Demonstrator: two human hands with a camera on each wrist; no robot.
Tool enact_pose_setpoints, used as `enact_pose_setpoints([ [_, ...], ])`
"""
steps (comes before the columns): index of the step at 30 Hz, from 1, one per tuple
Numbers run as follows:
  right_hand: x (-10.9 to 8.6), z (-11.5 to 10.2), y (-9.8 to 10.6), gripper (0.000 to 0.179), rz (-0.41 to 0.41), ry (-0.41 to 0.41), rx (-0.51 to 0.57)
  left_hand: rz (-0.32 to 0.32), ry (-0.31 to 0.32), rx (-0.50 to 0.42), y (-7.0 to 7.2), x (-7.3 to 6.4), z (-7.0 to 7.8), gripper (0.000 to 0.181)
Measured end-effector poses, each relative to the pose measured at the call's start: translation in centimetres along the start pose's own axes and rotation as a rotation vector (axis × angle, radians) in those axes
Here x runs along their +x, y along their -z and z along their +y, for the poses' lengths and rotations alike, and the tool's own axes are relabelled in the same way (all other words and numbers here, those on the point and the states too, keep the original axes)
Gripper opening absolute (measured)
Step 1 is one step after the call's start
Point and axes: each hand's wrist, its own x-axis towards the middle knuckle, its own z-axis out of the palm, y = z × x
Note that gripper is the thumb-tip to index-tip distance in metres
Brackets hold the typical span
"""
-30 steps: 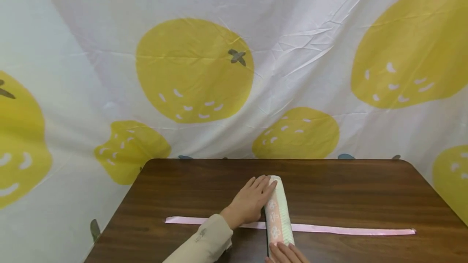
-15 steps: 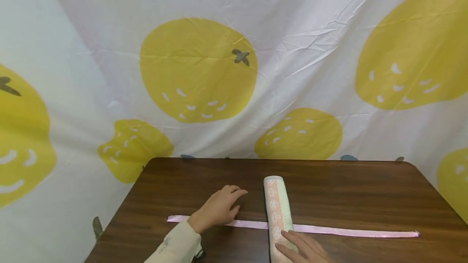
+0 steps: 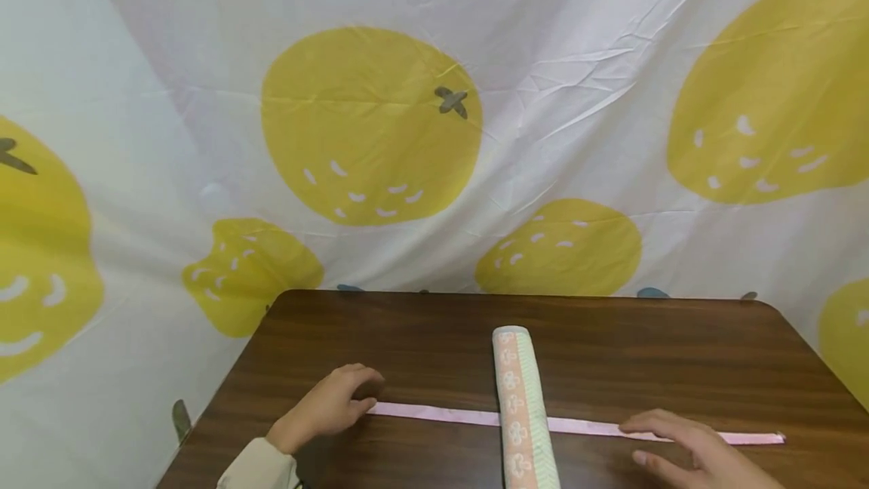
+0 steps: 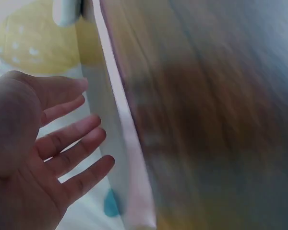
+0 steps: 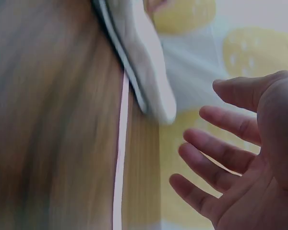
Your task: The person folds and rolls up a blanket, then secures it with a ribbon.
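Note:
A rolled towel (image 3: 521, 406), peach with white flowers on one side and pale green on the other, lies lengthwise on the table across a pink ribbon (image 3: 441, 413). The ribbon runs left to right beneath it. My left hand (image 3: 333, 402) hovers at the ribbon's left part, hiding that end in the head view; in the left wrist view its fingers are spread and hold nothing. Over the right part of the ribbon is my right hand (image 3: 699, 447), fingers loosely bent and apart. The right wrist view shows the roll (image 5: 151, 67) blurred, away from that hand.
The dark brown wooden table (image 3: 407, 338) has rounded far corners. Behind it hangs a white cloth (image 3: 543, 134) printed with large yellow fruit.
Both hands have come off the towel roll and moved apart, the left hand leftward and the right hand rightward along the ribbon. The roll and ribbon stay in place.

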Motion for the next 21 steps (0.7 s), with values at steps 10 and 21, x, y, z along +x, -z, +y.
enact_pose_setpoints([
  [10,-3.4,6.6,4.2,0.032,-0.07,-0.451,0.161,0.03,0.082,-0.197,-0.4,-1.6,-3.7,0.022],
  [21,-4.6,9.7,4.7,0.035,-0.15,-0.615,0.055,-0.023,0.188,-0.346,-0.4,-1.9,-4.6,0.022],
])
